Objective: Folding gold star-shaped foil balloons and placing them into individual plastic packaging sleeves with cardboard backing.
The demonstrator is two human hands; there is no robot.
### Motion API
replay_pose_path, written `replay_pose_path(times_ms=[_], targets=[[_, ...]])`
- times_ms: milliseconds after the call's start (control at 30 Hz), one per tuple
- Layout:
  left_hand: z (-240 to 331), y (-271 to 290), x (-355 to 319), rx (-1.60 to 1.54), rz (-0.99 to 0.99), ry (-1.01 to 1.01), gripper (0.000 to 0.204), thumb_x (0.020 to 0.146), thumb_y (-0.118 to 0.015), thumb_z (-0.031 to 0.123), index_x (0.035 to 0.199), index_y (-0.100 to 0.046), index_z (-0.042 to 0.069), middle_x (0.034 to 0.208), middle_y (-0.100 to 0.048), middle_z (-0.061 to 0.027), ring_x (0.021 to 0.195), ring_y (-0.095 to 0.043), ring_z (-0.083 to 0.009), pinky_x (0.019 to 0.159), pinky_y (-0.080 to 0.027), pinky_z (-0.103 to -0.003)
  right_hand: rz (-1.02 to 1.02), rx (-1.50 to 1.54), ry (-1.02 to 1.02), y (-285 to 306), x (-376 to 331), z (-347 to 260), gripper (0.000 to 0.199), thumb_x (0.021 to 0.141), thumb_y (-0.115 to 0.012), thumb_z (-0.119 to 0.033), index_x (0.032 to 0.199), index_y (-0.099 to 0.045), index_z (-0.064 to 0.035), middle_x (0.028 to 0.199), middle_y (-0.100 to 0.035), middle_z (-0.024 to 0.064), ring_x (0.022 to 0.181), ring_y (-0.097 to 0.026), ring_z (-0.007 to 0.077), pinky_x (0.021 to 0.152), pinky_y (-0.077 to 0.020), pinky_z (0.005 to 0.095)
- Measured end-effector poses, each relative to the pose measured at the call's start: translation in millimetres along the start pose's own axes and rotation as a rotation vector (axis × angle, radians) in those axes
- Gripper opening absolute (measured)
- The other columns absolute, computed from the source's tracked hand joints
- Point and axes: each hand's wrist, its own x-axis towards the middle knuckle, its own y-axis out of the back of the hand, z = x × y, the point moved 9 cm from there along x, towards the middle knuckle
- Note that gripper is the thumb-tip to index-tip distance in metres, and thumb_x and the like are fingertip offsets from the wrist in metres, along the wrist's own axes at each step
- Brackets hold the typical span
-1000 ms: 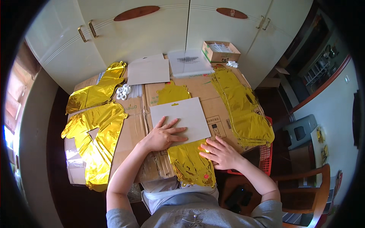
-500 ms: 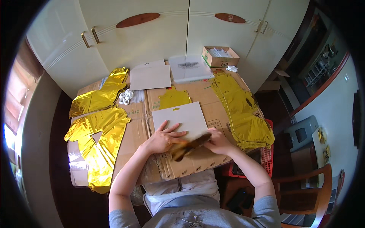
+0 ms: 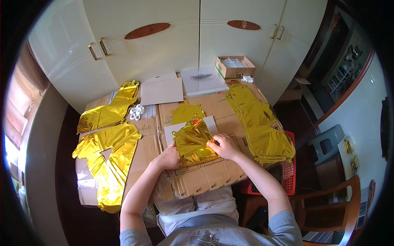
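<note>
Since the earlier frames, the gold foil piece [image 3: 193, 141] that hung below the white card [image 3: 211, 124] toward the bottom of the frame has been swung up, and it now lies over most of that card at the middle of the frame, wrinkled, a red spot near its top. The right hand [image 3: 224, 146] has come up with it and sits right of centre, fingers bent and nearly closed, the thumb pressed on the foil's right edge, gripping it there. The left hand [image 3: 168, 158], which was spread flat on the card, is now at the foil's lower left edge; its fingertips are hidden by the foil, so I cannot tell how far they are closed or whether they grip. Just above the card, another gold foil part [image 3: 182, 111] lies on the cardboard [image 3: 213, 178] covering the table. More gold foil lies farther out: one piece [image 3: 107, 111] at the left, a larger one [image 3: 117, 153] below it, and a long stack [image 3: 262, 127] at the right. Near the upper middle are grey cards [image 3: 162, 91], a clear plastic sheet [image 3: 201, 85] and a box [image 3: 240, 74] of thin white sticks [image 3: 234, 62]. White rings [image 3: 136, 110] sit left of centre, and a red basket [image 3: 290, 172] stands at the lower right.
</note>
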Motion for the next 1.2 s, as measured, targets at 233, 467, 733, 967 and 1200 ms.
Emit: replay_pose_path(times_ms=[233, 467, 733, 967, 1200], targets=[[12, 28, 0, -0.223, 0.140, 0.035, 0.052, 0.071, -0.057, 0.012, 0.122, -0.063, 0.010, 0.124, -0.063, -0.0106, 0.124, -0.051, -0.0260, 0.114, -0.024, -0.047, -0.110, 0.224, -0.194, -1, -12, 14, 0.034, 0.089, -0.065, -0.029, 0.073, -0.052, -0.0009, 0.063, -0.053, 0.0134, 0.059, -0.051, 0.0301, 0.057, -0.0402, 0.0407], [32, 39, 5, -0.089, 0.053, -0.014, 0.050, 0.084, -0.052, 0.006, 0.132, -0.052, 0.021, 0.149, -0.043, 0.0077, 0.143, -0.032, -0.0190, 0.118, -0.014, -0.053, -0.302, 0.075, 0.365, 14, -58, -59, 0.024, 0.079, -0.071, -0.010, 0.102, -0.063, -0.0101, 0.115, -0.067, 0.0064, 0.116, -0.061, 0.0242, 0.095, -0.0490, 0.0398], [33, 40, 3, -0.110, 0.068, -0.012, 0.046, 0.089, -0.048, 0.005, 0.132, -0.053, 0.021, 0.148, -0.043, 0.0073, 0.142, -0.032, -0.0195, 0.118, -0.013, -0.054, -0.373, -0.320, 0.495, 6, -94, -82, 0.029, 0.083, -0.067, -0.015, 0.111, -0.068, -0.0157, 0.124, -0.064, 0.0030, 0.122, -0.056, 0.0198, 0.106, -0.0419, 0.0409], [35, 43, 3, -0.119, 0.080, -0.012, 0.040, 0.093, -0.049, 0.009, 0.130, -0.053, 0.020, 0.147, -0.045, 0.0067, 0.142, -0.033, -0.0205, 0.117, -0.015, -0.055, -0.405, -0.376, 0.515, 1, -105, -89, 0.037, 0.083, -0.061, -0.010, 0.118, -0.066, -0.0157, 0.126, -0.063, 0.0041, 0.124, -0.054, 0.0208, 0.108, -0.0404, 0.0411], [36, 45, 2, -0.116, 0.099, -0.014, 0.037, 0.093, -0.050, 0.010, 0.128, -0.054, 0.020, 0.146, -0.046, 0.0060, 0.141, -0.035, -0.0210, 0.117, -0.015, -0.055, -0.370, -0.432, 0.554, 5, -96, -87, 0.032, 0.085, -0.059, -0.013, 0.116, -0.067, -0.0157, 0.123, -0.064, 0.0023, 0.121, -0.056, 0.0185, 0.105, -0.0429, 0.0386]])
